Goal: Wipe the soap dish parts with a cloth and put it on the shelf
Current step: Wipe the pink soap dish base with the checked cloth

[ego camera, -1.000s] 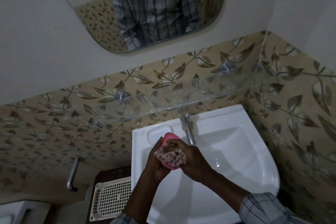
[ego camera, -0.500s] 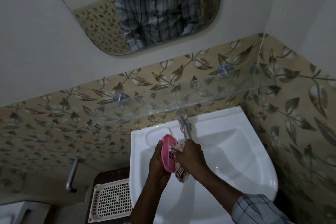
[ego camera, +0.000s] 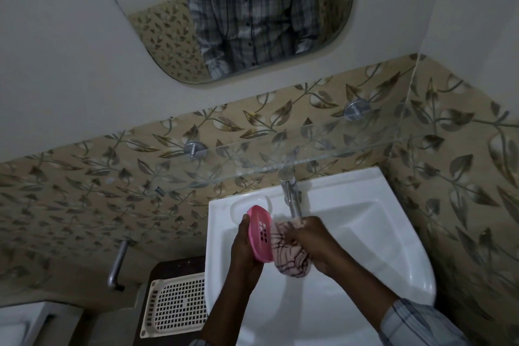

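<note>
A pink soap dish part (ego camera: 259,233) with a grid of drain holes stands on edge over the white sink (ego camera: 365,233). My left hand (ego camera: 244,250) grips it from the left and below. My right hand (ego camera: 311,241) is closed around a pale patterned cloth (ego camera: 292,258), which presses against the dish's right side and hangs down beneath it. Above the sink, a clear glass shelf (ego camera: 280,160) runs along the leaf-patterned tiles, held by two metal mounts.
A metal tap (ego camera: 292,199) juts out just behind my right hand. A white perforated tray (ego camera: 177,306) sits on a dark surface left of the sink. A metal handle (ego camera: 118,267) sticks out further left. A mirror (ego camera: 247,14) hangs above.
The pink dish was covered by the cloth, then turned on edge so its holed face shows. The cloth has slid to its right side and lower.
</note>
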`<state>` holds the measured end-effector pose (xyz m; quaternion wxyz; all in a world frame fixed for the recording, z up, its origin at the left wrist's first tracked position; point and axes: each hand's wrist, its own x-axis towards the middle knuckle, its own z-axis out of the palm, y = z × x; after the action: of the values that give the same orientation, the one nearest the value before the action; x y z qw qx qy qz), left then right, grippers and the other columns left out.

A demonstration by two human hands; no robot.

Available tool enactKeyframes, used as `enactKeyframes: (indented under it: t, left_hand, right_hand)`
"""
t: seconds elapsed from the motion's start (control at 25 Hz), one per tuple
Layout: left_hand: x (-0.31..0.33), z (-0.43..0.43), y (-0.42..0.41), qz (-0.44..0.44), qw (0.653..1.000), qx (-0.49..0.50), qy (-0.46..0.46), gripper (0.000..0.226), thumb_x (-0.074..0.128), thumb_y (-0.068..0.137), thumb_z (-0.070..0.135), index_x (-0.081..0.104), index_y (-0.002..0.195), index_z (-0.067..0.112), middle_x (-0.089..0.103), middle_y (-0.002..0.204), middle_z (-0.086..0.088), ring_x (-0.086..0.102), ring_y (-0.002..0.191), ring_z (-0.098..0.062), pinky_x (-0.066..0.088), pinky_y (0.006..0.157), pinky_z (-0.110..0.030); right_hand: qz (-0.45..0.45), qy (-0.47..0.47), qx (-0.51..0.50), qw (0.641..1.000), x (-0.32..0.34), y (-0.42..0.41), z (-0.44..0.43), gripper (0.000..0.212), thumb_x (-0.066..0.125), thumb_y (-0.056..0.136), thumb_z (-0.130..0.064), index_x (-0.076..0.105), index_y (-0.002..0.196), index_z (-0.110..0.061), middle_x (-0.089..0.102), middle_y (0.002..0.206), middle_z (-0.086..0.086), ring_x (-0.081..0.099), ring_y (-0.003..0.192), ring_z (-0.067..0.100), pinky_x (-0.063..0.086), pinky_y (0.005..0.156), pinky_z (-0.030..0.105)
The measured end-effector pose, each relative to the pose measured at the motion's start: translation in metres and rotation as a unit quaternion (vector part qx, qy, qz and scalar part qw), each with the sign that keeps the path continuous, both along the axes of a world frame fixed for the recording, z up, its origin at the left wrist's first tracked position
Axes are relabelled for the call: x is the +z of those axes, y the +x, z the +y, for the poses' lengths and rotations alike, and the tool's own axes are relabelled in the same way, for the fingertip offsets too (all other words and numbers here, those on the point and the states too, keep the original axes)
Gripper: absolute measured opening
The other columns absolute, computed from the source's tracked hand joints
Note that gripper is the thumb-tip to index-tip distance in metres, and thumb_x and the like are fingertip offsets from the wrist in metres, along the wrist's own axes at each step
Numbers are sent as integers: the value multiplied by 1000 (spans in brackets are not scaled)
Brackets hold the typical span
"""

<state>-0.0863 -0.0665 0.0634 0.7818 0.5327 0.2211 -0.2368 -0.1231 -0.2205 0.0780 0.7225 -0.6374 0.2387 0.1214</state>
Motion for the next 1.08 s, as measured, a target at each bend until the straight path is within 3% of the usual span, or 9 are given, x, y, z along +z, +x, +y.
enactKeyframes:
  t: [0.2, 0.36, 0.48, 0.56, 0.6, 0.72, 0.84, 0.96, 1.08]
  left_hand:
    - [-3, 6, 2, 71, 993, 9, -98, 58, 47, 98, 48, 52, 137, 5, 64, 108, -23, 62, 91, -34, 53, 79, -45]
    - [-8, -5, -13, 114, 978, -22, -175, 46, 52, 97, 37, 61, 124, 2, 69, 111, -26, 66, 96, -39, 55, 88, -49]
    - [-7, -6, -11, 66, 974, 15, -216, 42, 44, 100, 29, 66, 116, -3, 66, 117, -27, 63, 111, -40, 45, 106, -53]
    - [-6, -6, -7, 41, 977, 29, -209, 48, 37, 101, 28, 75, 101, -2, 72, 104, -25, 72, 97, -36, 59, 87, -50]
    - [-4, -8, -5, 36, 980, 34, -195, 52, 35, 103, 30, 77, 95, 0, 74, 98, -22, 74, 90, -34, 62, 77, -45]
    - [-7, -14, -2, 3, 992, 32, -119, 52, 36, 104, 35, 81, 92, 11, 75, 95, -14, 75, 87, -25, 61, 67, -32]
    - [0, -11, 1, -13, 999, -10, -51, 42, 47, 100, 39, 75, 111, 10, 73, 112, -17, 73, 101, -27, 61, 73, -34]
    - [2, -7, 0, -74, 992, -87, 57, 47, 47, 101, 41, 63, 126, 5, 69, 120, -24, 67, 111, -38, 54, 96, -51]
    - [10, -11, 5, -53, 986, -95, 124, 47, 46, 101, 43, 62, 123, 6, 66, 122, -26, 64, 114, -41, 47, 104, -55]
  right_hand:
    - [-136, 59, -157, 976, 6, 2, -8, 14, 69, 87, -12, 74, 99, -17, 79, 87, 4, 77, 76, 20, 59, 58, 27]
    - [-279, 25, -1, 960, 10, 9, 3, 45, 68, 83, 7, 67, 121, -17, 74, 112, 0, 71, 102, 18, 60, 81, 31]
    - [-320, -237, 182, 899, 11, 4, 1, 51, 73, 80, -12, 61, 130, -14, 64, 122, 4, 61, 113, 19, 49, 102, 39]
    - [-357, -463, 238, 775, 6, -5, 5, 72, 71, 73, -35, 50, 139, -15, 58, 128, 4, 57, 114, 22, 45, 104, 37]
    - [-355, -511, 242, 744, 4, -10, 11, 81, 70, 71, -42, 45, 143, -15, 55, 132, 4, 56, 116, 23, 44, 105, 36]
    - [-267, -441, 208, 831, 6, -14, 31, 96, 69, 68, -54, 32, 150, -22, 46, 131, 0, 49, 117, 19, 46, 96, 31]
    - [-166, -292, 191, 922, 7, -7, 27, 97, 81, 60, -57, 40, 142, -28, 47, 119, -4, 55, 108, 13, 53, 89, 28]
    - [-70, -76, 25, 994, -2, -2, 24, 75, 82, 57, -62, 59, 118, -25, 68, 108, -6, 69, 96, 10, 59, 87, 35]
    - [9, 27, -64, 998, -12, 15, 21, 31, 76, 80, -25, 69, 104, -8, 77, 84, 8, 75, 74, 23, 63, 73, 41]
